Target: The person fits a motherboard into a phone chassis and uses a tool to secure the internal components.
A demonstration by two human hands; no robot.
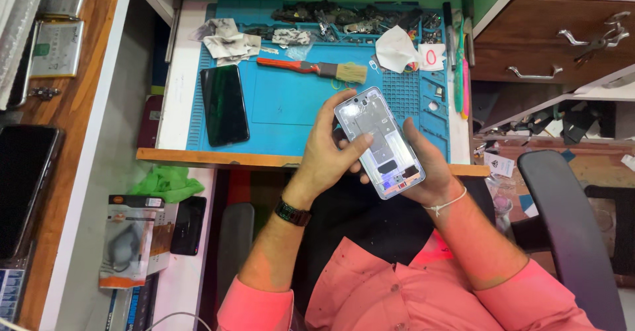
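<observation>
At a cluttered repair bench, a blue work mat (pixel 291 106) lies on a pulled-out drawer, its rear tray slots (pixel 350 19) heaped with screws and dark removed parts. Both hands hold an opened smartphone (pixel 379 142) above the drawer's front edge: left hand (pixel 329 152) fingers curled around its side, right hand (pixel 430 165) cupping it underneath. Its back is off, internals exposed; a black phone panel (pixel 224 104) and brush (pixel 314 68) lie on the mat.

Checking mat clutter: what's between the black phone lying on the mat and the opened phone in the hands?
Head view: only bare blue mat lies between the black phone and the opened phone, besides the left hand gripping its near edge.
</observation>
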